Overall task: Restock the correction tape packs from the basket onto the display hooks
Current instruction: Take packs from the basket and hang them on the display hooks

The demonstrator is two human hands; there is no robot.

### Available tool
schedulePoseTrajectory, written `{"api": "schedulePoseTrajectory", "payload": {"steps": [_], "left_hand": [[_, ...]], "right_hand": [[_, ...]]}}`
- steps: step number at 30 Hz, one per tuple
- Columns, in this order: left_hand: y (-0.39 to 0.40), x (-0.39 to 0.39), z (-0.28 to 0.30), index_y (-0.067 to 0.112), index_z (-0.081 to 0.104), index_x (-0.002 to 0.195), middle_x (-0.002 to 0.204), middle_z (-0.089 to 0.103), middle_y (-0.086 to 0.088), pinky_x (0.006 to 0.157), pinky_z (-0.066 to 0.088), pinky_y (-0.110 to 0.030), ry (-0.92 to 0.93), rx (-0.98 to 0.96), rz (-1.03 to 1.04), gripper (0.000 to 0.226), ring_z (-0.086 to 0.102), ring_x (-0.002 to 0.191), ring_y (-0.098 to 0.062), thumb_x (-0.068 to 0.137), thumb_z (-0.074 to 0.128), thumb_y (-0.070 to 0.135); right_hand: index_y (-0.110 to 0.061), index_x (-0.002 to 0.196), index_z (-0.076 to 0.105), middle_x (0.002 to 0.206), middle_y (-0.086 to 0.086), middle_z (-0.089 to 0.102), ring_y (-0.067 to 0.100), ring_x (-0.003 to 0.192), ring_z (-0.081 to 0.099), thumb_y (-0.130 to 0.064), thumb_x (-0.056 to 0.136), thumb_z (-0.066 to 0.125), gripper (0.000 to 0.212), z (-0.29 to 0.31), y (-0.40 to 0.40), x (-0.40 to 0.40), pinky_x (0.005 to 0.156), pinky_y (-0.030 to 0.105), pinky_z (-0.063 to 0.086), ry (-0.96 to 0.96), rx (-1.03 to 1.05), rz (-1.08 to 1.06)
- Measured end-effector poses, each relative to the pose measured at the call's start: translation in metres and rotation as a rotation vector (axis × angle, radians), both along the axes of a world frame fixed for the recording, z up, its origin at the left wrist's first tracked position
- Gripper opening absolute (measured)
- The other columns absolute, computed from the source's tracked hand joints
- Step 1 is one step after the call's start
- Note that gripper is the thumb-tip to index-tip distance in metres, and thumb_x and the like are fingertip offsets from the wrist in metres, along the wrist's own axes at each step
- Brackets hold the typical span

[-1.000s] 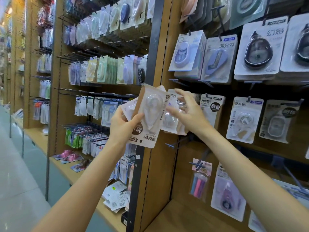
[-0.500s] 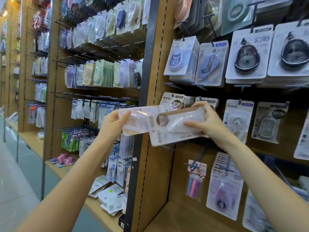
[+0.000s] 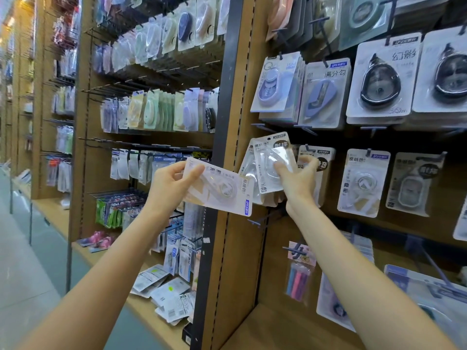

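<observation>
Left hand [image 3: 168,184] gripping one correction tape pack [image 3: 222,190] sideways, right hand [image 3: 298,180] pinching another pack [image 3: 274,162] at the display hooks [image 3: 307,149].

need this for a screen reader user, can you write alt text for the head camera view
A person's left hand holds a correction tape pack sideways, while the right hand grips an upright pack against packs hanging on a wooden display wall. More packs hang on hooks above and to the right.

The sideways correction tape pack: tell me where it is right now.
In the head view, the sideways pack sits centre frame, gripped by the left hand, just left of the upright packs gripped by the right hand.
</observation>
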State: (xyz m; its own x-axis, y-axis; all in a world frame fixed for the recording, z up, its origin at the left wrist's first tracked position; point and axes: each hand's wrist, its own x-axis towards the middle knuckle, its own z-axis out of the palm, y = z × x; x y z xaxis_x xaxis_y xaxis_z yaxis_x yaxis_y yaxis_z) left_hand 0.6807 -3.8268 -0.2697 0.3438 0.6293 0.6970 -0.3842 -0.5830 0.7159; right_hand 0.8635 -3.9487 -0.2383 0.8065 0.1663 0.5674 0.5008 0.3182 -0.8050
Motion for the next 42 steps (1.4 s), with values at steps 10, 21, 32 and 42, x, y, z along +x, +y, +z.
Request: {"api": "schedulePoseTrajectory", "payload": {"steps": [10,21,32,42], "left_hand": [[0.008,-0.007,-0.007,0.026,0.067,0.081,0.064,0.070,0.017,0.058,0.053,-0.014,-0.054,-0.048,0.004,0.013,0.065,0.059,0.001,0.090,0.058,0.024],[0.008,-0.015,-0.002,0.026,0.066,0.083,0.061,0.069,0.018,0.054,0.050,-0.011,-0.025,-0.018,-0.032,0.008,0.065,0.059,0.002,0.088,0.060,0.024],[0.006,-0.020,-0.002,0.028,0.067,0.083,0.081,0.071,0.004,0.061,0.056,-0.018,0.011,0.014,-0.016,0.008,0.068,0.066,-0.004,0.086,0.062,0.023],[0.001,-0.014,0.002,0.022,0.069,0.081,0.066,0.071,0.011,0.055,0.054,-0.016,0.089,-0.011,-0.057,0.008,0.067,0.059,-0.003,0.086,0.063,0.022]], "right_hand": [[-0.021,0.137,0.046,0.136,-0.006,0.050,0.014,0.126,0.044,-0.015,0.093,0.054,0.045,-0.008,0.019,-0.007,0.105,0.033,0.039,-0.167,-0.103,0.007],[-0.008,0.138,0.044,0.143,0.005,0.046,0.022,0.135,0.037,-0.018,0.097,0.047,0.043,-0.008,0.025,-0.012,0.108,0.033,0.030,-0.152,-0.204,-0.017],[-0.027,0.143,0.031,0.124,0.005,0.056,0.018,0.063,0.067,-0.028,0.090,0.060,0.061,-0.028,0.011,-0.020,0.058,0.034,0.059,-0.342,-0.552,-0.042],[-0.026,0.141,0.027,0.119,0.008,0.059,0.024,0.079,0.067,-0.026,0.087,0.063,0.064,-0.022,-0.001,-0.005,0.066,0.042,0.059,-0.422,-0.677,-0.142]]}}
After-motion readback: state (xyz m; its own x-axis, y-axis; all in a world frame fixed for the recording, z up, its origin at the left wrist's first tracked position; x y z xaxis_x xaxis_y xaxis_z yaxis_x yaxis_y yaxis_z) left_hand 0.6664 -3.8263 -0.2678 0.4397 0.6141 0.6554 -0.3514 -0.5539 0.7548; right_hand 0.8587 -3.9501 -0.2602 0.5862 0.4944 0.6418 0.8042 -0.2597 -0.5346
